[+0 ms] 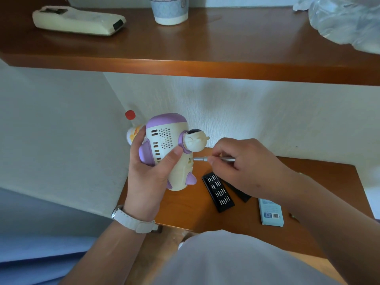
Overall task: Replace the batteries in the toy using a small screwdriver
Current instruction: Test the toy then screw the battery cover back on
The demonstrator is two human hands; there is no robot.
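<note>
A cream and purple rocket-shaped toy with a small astronaut figure on its side is lifted above the wooden table. My left hand grips the toy's body, thumb across its vented face. My right hand pinches a thin silver screwdriver held level. The screwdriver's tip sits in a small screw hole on the toy's side, just below the astronaut.
On the brown table lie a black tray of screwdriver bits, its black lid and a light blue box. A red-capped bottle stands behind the toy. The shelf above carries a remote, a cup and a plastic bag.
</note>
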